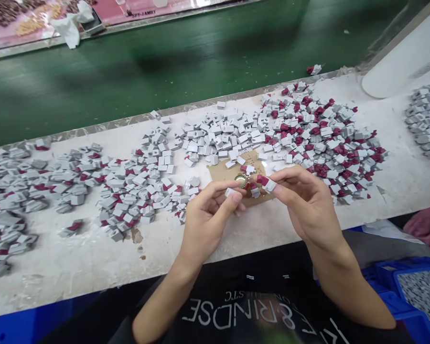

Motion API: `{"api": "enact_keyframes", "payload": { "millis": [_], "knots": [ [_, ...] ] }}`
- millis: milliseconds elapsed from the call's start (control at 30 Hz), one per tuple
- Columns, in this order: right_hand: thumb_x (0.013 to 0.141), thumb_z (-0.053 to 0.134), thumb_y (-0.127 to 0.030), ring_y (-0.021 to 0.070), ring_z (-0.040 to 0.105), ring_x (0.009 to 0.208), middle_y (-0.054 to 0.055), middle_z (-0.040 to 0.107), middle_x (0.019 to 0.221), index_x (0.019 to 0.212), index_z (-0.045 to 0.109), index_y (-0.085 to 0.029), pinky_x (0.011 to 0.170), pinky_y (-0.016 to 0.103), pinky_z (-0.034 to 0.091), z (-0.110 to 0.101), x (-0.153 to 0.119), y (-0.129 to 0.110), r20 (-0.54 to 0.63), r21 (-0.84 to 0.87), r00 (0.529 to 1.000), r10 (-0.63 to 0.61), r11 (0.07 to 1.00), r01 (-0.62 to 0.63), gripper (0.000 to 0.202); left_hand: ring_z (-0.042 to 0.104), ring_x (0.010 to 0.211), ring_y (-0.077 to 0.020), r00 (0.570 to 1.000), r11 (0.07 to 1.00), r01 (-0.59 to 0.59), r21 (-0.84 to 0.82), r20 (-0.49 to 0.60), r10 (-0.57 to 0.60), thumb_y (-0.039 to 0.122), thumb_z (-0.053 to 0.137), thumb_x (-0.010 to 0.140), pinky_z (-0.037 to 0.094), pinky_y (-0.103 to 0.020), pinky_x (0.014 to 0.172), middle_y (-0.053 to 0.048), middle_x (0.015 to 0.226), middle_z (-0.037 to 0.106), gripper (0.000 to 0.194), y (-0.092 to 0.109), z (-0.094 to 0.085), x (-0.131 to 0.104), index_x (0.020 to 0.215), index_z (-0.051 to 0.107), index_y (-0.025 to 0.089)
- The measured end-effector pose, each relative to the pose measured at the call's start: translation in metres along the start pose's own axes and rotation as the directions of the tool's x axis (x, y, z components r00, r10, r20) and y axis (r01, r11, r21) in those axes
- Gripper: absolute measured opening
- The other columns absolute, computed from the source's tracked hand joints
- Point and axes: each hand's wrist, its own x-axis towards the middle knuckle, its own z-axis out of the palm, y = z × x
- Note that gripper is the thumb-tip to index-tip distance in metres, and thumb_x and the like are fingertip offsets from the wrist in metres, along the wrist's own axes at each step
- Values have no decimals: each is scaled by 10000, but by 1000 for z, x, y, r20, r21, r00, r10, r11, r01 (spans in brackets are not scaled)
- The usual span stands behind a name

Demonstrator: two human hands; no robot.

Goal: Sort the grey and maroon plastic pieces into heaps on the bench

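Note:
My left hand (pixel 209 215) pinches a small light grey block (pixel 230 192) between thumb and index finger. Facing it, my right hand (pixel 304 200) holds a grey-and-maroon piece (pixel 267 183) by its grey end, the maroon end pointing left. The two pieces are apart. Between my hands, a round metal cap (pixel 241 180) and a few more grey-and-maroon pieces (pixel 254 190) lie over a brown cardboard sheet (pixel 217 173). Just beyond the cardboard is a heap of plain grey blocks (pixel 222 134).
A large pile of grey-and-maroon pieces (pixel 322 138) covers the bench's right part; more piles (pixel 129 191) spread leftward. A green strip (pixel 200 62) runs behind the white bench (pixel 93 267). A white cylinder (pixel 401 62) stands back right, and blue bins (pixel 390 272) sit lower right.

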Motion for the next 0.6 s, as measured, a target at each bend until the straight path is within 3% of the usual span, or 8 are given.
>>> {"api": "enact_keyframes", "payload": {
  "millis": [133,233,467,600],
  "knots": [
    [1019,877,-373,237,831,1010,19,845,1058,1059,862,-336,926,389,715,2,-4,-2,19,44,1000,17,999,-17,57,814,728,-182,999,990,37,-137,26,-34,308,990,920,684,-288,653,-70,1032,893,301,0,4,5,1074,754,203],
    [1031,871,-354,244,851,1052,14,860,1089,1080,857,-339,968,406,721,2,-4,-2,41,81,999,22,996,-25,52,821,775,-184,997,990,62,-126,45,-57,256,1029,864,715,-299,728,-65,1011,889,267,-2,2,5,1003,810,191],
    [1027,876,-422,268,863,1080,33,876,1122,1093,865,-322,993,445,737,-2,-7,1,57,17,998,21,1000,-22,120,828,935,-223,997,993,59,-100,64,-53,314,943,968,729,-351,877,-69,1009,863,184,-2,2,5,1128,909,230],
    [1026,878,-429,268,863,1070,35,879,1111,1092,883,-324,958,434,751,-2,-7,3,65,7,998,23,1000,-23,124,820,893,-216,993,991,84,-108,90,-75,315,945,964,728,-360,869,-69,1024,868,170,-1,5,5,1109,912,234]
  ]
}}
